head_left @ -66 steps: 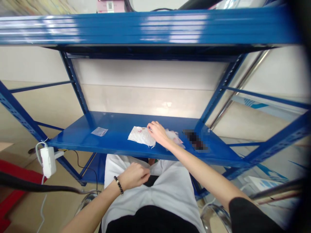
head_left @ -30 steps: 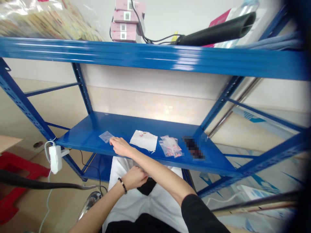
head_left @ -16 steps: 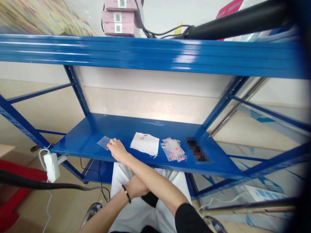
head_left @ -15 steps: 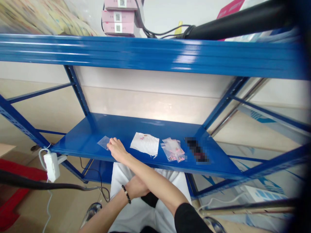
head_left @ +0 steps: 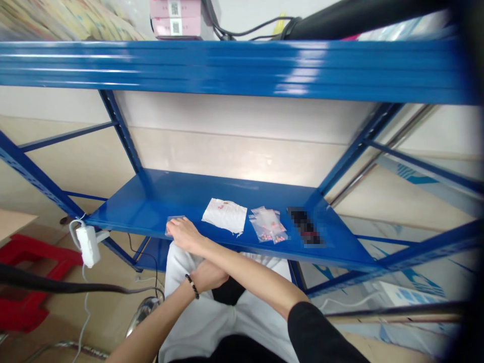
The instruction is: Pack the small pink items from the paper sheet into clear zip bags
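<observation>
My right hand [head_left: 184, 235] reaches across to the left front of the blue shelf [head_left: 181, 189]. Its fingers are closed on a small clear plastic bag [head_left: 171, 220], which is mostly covered by the hand. Below, my left hand [head_left: 214, 276] rests by my lap, wearing a dark bead bracelet; its fingers are hidden behind the right forearm. To the right of my right hand lies a white sheet of paper [head_left: 225, 216] with a few tiny pinkish pieces on it. Farther right are clear zip bags [head_left: 267, 225] with small pink bead-like pieces inside.
A dark pixelated item [head_left: 305, 226] lies at the shelf's right side. The upper shelf beam [head_left: 212, 68] crosses in front, with pink boxes [head_left: 177, 19] above it. A white power strip [head_left: 87, 245] hangs at the left, and a red stool [head_left: 34, 282] stands on the floor.
My right hand has drawn the clear bag slightly right and toward the front edge, and now covers more of it. My left hand stays by my lap. The camera view has shifted.
</observation>
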`<state>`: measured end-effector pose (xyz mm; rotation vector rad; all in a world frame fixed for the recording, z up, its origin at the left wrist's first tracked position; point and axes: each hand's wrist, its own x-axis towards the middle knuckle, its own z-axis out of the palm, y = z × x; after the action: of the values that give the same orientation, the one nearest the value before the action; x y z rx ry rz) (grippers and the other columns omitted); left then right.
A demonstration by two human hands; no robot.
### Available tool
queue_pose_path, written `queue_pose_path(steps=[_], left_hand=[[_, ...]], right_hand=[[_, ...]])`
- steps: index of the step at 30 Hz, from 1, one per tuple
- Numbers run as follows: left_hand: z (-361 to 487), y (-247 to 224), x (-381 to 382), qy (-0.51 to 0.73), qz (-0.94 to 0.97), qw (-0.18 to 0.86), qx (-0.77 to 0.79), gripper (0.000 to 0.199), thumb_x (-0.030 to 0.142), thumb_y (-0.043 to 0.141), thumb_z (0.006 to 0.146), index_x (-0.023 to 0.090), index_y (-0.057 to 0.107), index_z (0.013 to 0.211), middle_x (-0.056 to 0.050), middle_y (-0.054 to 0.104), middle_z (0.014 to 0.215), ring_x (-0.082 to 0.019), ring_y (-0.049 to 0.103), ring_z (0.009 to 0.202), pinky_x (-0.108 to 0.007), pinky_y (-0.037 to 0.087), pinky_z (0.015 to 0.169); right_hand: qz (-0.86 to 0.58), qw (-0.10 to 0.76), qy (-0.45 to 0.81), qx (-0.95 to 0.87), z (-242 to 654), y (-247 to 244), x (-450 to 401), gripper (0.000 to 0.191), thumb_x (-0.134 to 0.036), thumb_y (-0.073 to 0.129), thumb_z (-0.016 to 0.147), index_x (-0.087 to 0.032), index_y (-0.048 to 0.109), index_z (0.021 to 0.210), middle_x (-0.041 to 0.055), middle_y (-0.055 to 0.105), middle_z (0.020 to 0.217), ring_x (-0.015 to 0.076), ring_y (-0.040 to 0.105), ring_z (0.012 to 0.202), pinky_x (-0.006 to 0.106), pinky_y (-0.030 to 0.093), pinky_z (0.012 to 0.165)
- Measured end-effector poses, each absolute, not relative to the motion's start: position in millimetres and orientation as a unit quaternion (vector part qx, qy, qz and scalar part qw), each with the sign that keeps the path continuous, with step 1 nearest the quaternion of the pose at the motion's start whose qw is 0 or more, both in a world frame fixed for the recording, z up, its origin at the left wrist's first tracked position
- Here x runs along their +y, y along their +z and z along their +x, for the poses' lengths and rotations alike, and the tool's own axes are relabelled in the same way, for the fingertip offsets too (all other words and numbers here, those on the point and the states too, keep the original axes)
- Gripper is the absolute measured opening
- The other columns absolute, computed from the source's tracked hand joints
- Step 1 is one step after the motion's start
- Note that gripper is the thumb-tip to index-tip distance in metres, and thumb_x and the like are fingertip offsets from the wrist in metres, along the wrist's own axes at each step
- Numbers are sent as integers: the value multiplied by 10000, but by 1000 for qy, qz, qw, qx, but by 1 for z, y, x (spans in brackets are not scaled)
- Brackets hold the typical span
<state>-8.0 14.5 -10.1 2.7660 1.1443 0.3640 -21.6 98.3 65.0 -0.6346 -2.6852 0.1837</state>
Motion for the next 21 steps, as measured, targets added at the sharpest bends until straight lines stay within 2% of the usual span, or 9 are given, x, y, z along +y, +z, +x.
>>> queue_pose_path(steps=[3, 6, 8, 10, 12, 14, 16, 18, 21], left_hand=[[-13, -16, 3, 126, 925, 54, 355, 428, 251, 478, 946, 121, 533, 1350, -142, 584, 1351, -312, 548, 1233, -396, 425, 1046], [-16, -19, -1, 124, 928, 42, 349, 391, 221, 511, 928, 130, 559, 1305, -132, 628, 1281, -304, 583, 1174, -392, 447, 1008], [-13, -17, -2, 124, 932, 36, 338, 334, 215, 512, 925, 126, 596, 1236, -130, 662, 1208, -289, 613, 1108, -386, 469, 961], [-8, -13, -7, 121, 937, 34, 327, 245, 260, 499, 933, 127, 665, 1055, -109, 721, 984, -258, 670, 892, -369, 513, 818], [-2, -7, -17, 124, 945, 8, 301, 267, 275, 445, 956, 141, 663, 877, -78, 698, 766, -217, 652, 702, -354, 506, 715], [0, -2, -28, 166, 944, -31, 283, 309, 291, 413, 974, 152, 630, 804, -50, 641, 651, -191, 617, 620, -341, 489, 674], [-1, 3, -32, 239, 925, -55, 291, 291, 334, 449, 966, 156, 615, 807, -55, 633, 684, -194, 624, 682, -344, 486, 701], [-4, 6, -27, 307, 899, -66, 304, 302, 430, 526, 926, 145, 622, 957, -111, 672, 890, -235, 639, 894, -389, 487, 814], [-7, 8, -6, 331, 887, -85, 311, 637, 566, 581, 857, 118, 495, 1302, -191, 594, 1251, -299, 519, 1221, -478, 395, 1024]], right_hand=[[-249, 279, 210, -904, 4, 70, 68, 106, -130, 440, 947, -203, 510, 977, 8, 635, 886, 155, 598, 782, 250, 416, 701], [-280, 395, 287, -827, 41, 65, 43, 170, -175, 365, 986, -215, 479, 1106, 17, 618, 919, 143, 601, 778, 251, 448, 720], [-307, 461, 296, -778, 69, 56, 33, 210, -197, 387, 980, -214, 466, 1173, 42, 610, 979, 147, 618, 809, 276, 471, 768], [-331, 508, 302, -736, 98, 44, 25, 271, -201, 435, 958, -217, 446, 1228, 58, 595, 1024, 144, 631, 806, 286, 487, 780], [-345, 529, 312, -709, 125, 30, 17, 333, -203, 497, 924, -220, 429, 1249, 54, 587, 1015, 144, 635, 793, 281, 495, 752], [-361, 535, 331, -688, 147, 19, 10, 379, -217, 569, 883, -223, 427, 1234, 30, 588, 947, 147, 630, 767, 269, 491, 705], [-383, 535, 361, -661, 162, 12, 5, 349, -250, 629, 847, -217, 464, 1153, -4, 582, 844, 145, 611, 709, 256, 477, 657], [-392, 522, 392, -649, 171, 9, 6, 222, -290, 656, 833, -205, 522, 989, -22, 570, 762, 138, 580, 656, 246, 455, 623], [-385, 483, 397, -679, 175, 12, 14, 147, -306, 616, 869, -191, 548, 809, -17, 573, 715, 136, 549, 644, 248, 433, 625]])
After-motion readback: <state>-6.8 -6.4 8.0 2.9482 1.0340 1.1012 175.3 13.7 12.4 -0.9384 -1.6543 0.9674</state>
